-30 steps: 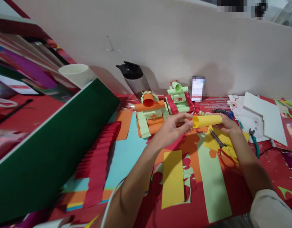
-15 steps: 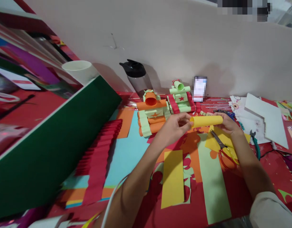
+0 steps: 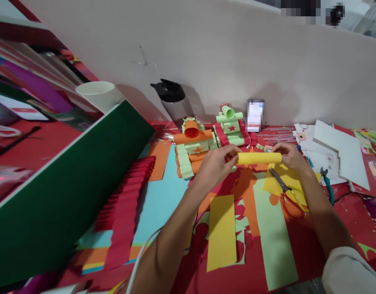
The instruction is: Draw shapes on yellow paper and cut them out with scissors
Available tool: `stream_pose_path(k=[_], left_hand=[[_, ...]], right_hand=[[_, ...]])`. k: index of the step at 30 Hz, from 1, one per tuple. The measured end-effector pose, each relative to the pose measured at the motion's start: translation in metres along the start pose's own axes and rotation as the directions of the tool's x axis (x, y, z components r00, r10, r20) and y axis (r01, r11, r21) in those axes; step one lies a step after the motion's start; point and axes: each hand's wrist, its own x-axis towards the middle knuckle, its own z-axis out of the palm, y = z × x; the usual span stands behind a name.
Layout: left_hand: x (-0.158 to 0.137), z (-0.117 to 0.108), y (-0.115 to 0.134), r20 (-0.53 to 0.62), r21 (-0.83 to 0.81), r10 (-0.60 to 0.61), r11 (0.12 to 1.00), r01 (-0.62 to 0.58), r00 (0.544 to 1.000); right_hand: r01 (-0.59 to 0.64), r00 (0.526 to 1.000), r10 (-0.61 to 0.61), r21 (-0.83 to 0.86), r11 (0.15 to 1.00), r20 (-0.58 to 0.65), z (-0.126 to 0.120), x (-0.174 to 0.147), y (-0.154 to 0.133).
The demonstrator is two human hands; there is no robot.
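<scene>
A rolled yellow paper tube [image 3: 259,158] is held level above the table, one end in each hand. My left hand [image 3: 217,163] pinches its left end with thumb and fingers. At the other end my right hand [image 3: 290,156] grips between thumb and fingertips. Below the right hand, scissors [image 3: 287,190] with red and yellow handles lie on yellow paper [image 3: 269,183]. Behind the left hand stands an orange and green paper tank [image 3: 194,149]; a green and red paper tank [image 3: 230,124] is beside it. A yellow paper strip [image 3: 221,232] lies nearer me, on cut green scraps.
A dark green board [image 3: 68,196] leans at the left, by red pleated paper [image 3: 126,212]. A bottle [image 3: 175,102], a white cup [image 3: 99,96] and a phone [image 3: 255,115] stand along the back. Pliers [image 3: 328,185] and white foam board [image 3: 343,153] lie right.
The tube has shifted slightly left and been turned, so its open left end no longer shows. Both hands still hold it, and the whole view has shifted a little.
</scene>
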Motion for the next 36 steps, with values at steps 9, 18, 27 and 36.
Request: stream_pose_path(k=[9, 18, 27, 36], left_hand=[[0.0, -0.002, 0.004, 0.009, 0.082, 0.031, 0.996, -0.032, 0.999], [-0.003, -0.004, 0.014, 0.086, 0.367, 0.017, 0.929, -0.047, 0.996], [-0.012, 0.007, 0.045, 0.244, 0.678, -0.036, 0.721, -0.144, 0.969], [-0.026, 0.014, 0.063, 0.222, 0.693, 0.05, 0.695, -0.193, 0.974]], right_hand=[[-0.021, 0.999, 0.023, -0.031, 0.999, 0.042, -0.001, 0.0, 0.001], [-0.016, 0.951, 0.113, -0.321, 0.947, 0.288, -0.017, -0.004, 0.0], [0.065, 0.998, -0.058, -0.407, 0.911, 0.028, 0.019, -0.023, -0.07], [0.221, 0.95, -0.312, -0.737, 0.639, 0.014, 0.088, -0.044, -0.095]])
